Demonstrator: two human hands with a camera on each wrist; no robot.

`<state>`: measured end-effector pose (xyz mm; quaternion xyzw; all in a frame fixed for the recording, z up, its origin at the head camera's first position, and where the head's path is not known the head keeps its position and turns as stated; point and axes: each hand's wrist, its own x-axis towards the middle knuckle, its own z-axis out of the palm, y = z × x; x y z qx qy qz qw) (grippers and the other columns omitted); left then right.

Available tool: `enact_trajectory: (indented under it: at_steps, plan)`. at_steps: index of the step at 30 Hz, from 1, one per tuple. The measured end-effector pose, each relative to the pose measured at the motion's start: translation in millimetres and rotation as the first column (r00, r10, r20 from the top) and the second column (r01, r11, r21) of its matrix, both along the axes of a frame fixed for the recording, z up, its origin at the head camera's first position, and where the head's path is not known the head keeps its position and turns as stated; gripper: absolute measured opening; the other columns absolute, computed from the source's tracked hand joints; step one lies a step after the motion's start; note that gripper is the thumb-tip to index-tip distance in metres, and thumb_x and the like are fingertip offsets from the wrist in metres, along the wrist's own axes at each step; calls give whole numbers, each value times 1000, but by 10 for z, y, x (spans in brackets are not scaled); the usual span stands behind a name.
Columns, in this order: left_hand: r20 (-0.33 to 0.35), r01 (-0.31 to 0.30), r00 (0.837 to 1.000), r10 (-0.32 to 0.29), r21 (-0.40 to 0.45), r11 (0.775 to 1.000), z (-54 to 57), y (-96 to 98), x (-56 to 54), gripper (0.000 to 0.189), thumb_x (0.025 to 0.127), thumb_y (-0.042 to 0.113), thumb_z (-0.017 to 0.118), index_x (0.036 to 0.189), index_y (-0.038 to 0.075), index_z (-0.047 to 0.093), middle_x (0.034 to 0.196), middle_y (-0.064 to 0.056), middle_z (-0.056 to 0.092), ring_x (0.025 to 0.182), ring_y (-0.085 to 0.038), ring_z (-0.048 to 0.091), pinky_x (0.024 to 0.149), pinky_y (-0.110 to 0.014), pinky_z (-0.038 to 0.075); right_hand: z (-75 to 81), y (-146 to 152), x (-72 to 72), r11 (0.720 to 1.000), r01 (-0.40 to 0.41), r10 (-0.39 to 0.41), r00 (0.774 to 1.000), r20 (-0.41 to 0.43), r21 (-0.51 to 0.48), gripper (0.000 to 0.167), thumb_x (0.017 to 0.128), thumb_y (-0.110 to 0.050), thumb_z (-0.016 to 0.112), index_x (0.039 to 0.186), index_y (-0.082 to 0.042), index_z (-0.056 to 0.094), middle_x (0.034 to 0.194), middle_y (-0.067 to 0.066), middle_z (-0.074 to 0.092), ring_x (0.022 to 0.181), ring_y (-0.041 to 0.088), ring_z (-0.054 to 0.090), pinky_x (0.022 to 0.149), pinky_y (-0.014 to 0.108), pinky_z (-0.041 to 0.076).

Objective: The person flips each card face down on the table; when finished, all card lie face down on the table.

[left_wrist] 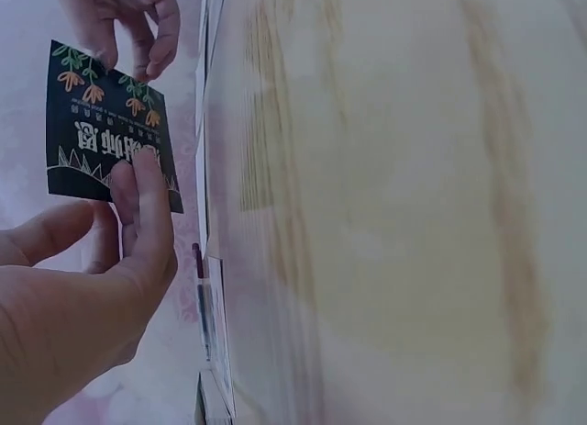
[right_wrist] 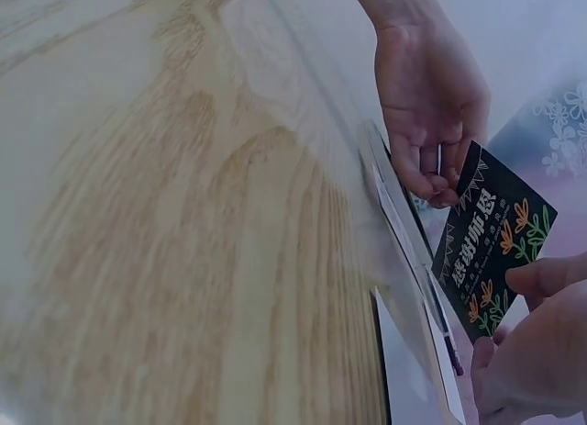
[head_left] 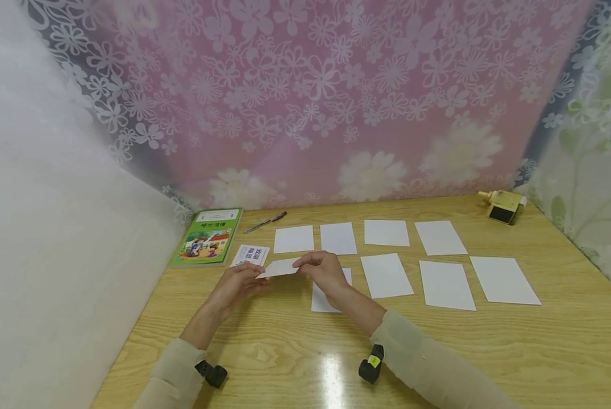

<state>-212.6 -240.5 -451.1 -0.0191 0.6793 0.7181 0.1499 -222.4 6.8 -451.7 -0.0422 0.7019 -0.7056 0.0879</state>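
Observation:
A small greeting card is held up above the table between both hands. Its upper side looks plain white from the head view. In the wrist views the card's dark printed face shows orange flowers, green stems and white characters. The left hand pinches one edge, thumb on one side and fingers on the other. At the opposite edge, the right hand grips the card between thumb and fingers. Beneath the right hand lies a white card, partly covered by it.
Several white cards lie in two rows on the wooden table. A printed card is left of them, beside a green book. Behind sits a pen. A yellow box-like object stands far right. Patterned curtains hang behind.

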Motion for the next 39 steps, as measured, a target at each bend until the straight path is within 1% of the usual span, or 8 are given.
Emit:
enact_trajectory:
  at_steps: [3,5,7,9,13,20,26,39]
  plan:
    - [6,7,1000,-7,7,1000,-4,-2,4,28,107,10,54,122,-12,63,166,-22,21,131,-35,57,110,-47,50,-25,8,-8,1000,9,-9,1000,-7,19,16,96,2,63,96,0,79,122,9,69,135,31,49,117,58,37]
    - [2,6,1000,-6,-15,1000,-11,-2,3,28,107,9,56,125,-12,63,168,-19,17,134,-35,52,109,-45,51,-38,10,-6,1000,4,-4,1000,-6,17,16,96,3,63,97,0,79,119,10,70,131,31,52,116,57,39]
    - [-6,-5,1000,5,-55,998,-22,-1,-2,30,105,7,59,130,-9,61,157,-18,38,127,-29,56,104,-42,55,-46,12,-4,1000,-3,3,1000,-2,11,17,96,3,62,99,0,79,118,9,71,126,30,55,114,55,42]
    - [-9,-20,1000,19,-86,996,-31,4,-11,35,104,6,61,136,-6,58,131,-13,58,113,-20,60,97,-37,59,-48,15,-3,1000,-6,6,1000,7,7,18,96,3,62,102,0,79,118,9,71,124,28,58,114,51,44]
    - [-24,-33,999,30,-134,990,-40,-5,-14,47,102,4,64,146,-4,49,99,-2,66,91,-13,63,85,-31,61,-44,17,5,999,-12,11,999,35,39,20,95,1,63,105,-2,80,123,9,72,121,26,60,108,47,48]
    - [-36,-39,999,30,-278,960,-62,-10,-10,38,102,4,63,139,-4,57,102,-11,66,83,-19,69,78,-36,63,-9,31,32,997,-58,51,990,130,53,23,99,-11,63,110,2,78,107,13,74,90,23,68,79,36,58]
    - [1,-55,998,59,-341,938,-48,6,-17,35,106,12,57,133,-9,60,106,-18,69,81,-18,68,74,-32,63,73,58,69,991,-129,118,974,193,42,29,98,-16,60,109,7,73,77,9,72,70,17,67,73,33,58]
    - [58,4,998,18,-356,934,40,27,-21,41,108,21,52,129,-12,62,114,-22,70,86,-18,70,79,-34,64,108,183,92,981,-188,170,958,231,55,36,100,-22,56,120,7,67,103,20,73,96,33,75,79,35,62]
